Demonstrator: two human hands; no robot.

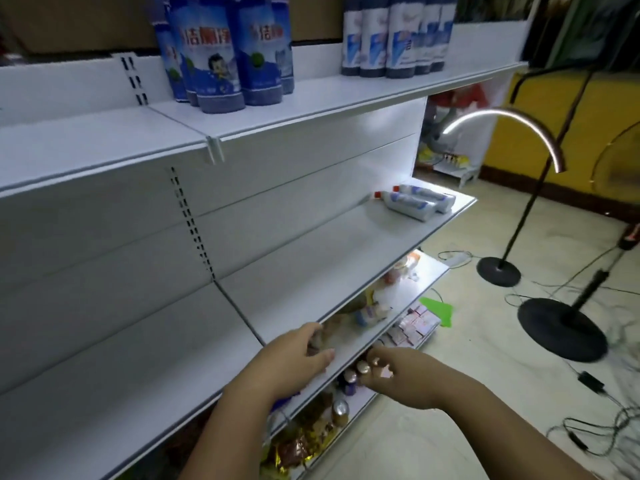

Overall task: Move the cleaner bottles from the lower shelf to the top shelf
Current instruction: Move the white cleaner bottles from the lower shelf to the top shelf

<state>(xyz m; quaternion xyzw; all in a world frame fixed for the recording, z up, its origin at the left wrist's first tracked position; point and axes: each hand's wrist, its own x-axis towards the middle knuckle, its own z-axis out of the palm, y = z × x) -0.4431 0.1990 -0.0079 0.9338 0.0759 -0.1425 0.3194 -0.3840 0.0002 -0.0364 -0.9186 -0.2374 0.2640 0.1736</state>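
The top shelf (346, 98) looked like smooth white-painted sheet metal w/ a semi-matt sheen, and the lower shelf (311, 258) beneath it had the same finish, brightly lit at its far end. Upright cleaner bottles (221, 53) on the top shelf wore glossy blue-and-white printed plastic film, while two lying cleaner bottles (414, 200) at the lower shelf's far end were smooth pale plastic w/ red caps. Beyond that end, the floor (467, 341) was glossy pale tile, and a lamp base (562, 329) on it was matt black, prob. metal.

Two cleaner bottles (414, 201) lie on the lower shelf (311, 271); both hands, left hand (298, 358) and right hand (398, 375), hover empty at its front edge.
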